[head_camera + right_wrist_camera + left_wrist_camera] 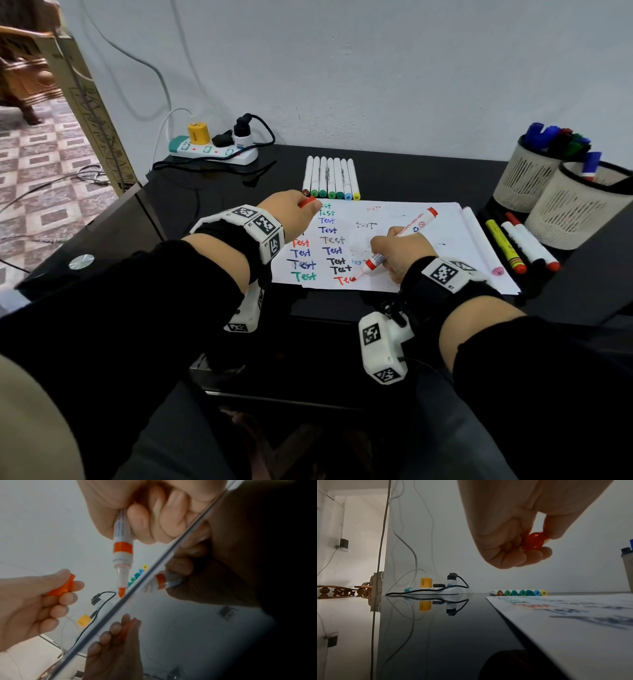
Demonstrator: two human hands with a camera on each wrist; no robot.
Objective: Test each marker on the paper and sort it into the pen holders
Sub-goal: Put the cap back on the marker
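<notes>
In the head view, the right hand (400,255), just right of the frame's centre, grips a white marker with red ends (399,241) in a writing hold, its fingers curled round the barrel; the red tip touches the white paper (442,236) at the lower middle of the sheet, at the end of red letters. The left hand (291,214), at the paper's upper left corner, pinches the red cap (307,201) between thumb and fingers. The sheet lies on a black table (212,219) and carries rows of the word "Test" in green, blue, black and red. Above the paper a row of white markers (330,178) lies side by side, coloured ends toward the sheet. At the right edge of the frame stand two mesh pen holders (561,202), the farther one full of blue, green and dark markers, the nearer one showing one blue-capped marker. Between the paper and the holders lie loose markers (520,246), one yellow, the others white with red or black ends. A power strip (214,149) sits at the table's upper left. In the left wrist view, the left hand (513,527) fills the upper centre, fingers curled, holding the red cap (535,542) above the table, with the paper (573,628) at lower right. In the right wrist view, the right hand (145,511) at the top clasps the marker (122,547), its red tip at the paper's edge, while the left hand (29,605) at the left pinches the cap (66,586).
</notes>
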